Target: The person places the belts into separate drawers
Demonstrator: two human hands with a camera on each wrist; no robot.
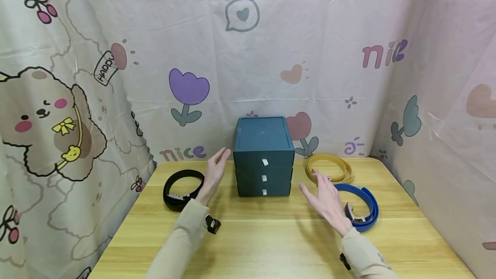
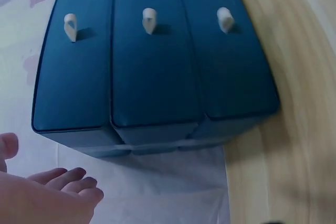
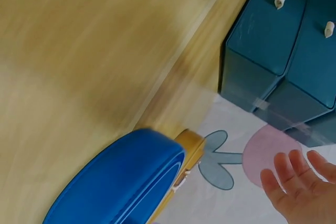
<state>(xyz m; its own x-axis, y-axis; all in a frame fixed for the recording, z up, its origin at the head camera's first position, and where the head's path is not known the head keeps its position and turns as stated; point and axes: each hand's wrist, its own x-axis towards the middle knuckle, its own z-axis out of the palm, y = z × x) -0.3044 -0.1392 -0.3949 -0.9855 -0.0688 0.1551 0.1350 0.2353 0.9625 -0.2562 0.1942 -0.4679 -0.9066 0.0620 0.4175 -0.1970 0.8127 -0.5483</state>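
A dark teal box of three stacked drawers (image 1: 264,158) stands at the back middle of the table, each drawer front bearing a small white pull tab (image 2: 149,19). Beside its left side, my left hand (image 1: 214,173) is raised with straight fingers and holds nothing. My right hand (image 1: 327,199) hovers to the right of the box, fingers spread and empty. A coiled blue belt (image 1: 373,206) lies by the right wrist, partly covered by it. Behind that hand is a coiled yellow belt (image 1: 329,157). To the left of my left hand sits a coiled black belt (image 1: 166,190).
The wooden table (image 1: 263,244) runs back to a printed cloth (image 1: 248,63) that hangs behind it and on both sides. Clear tape (image 3: 283,116) runs along the side of the drawer box.
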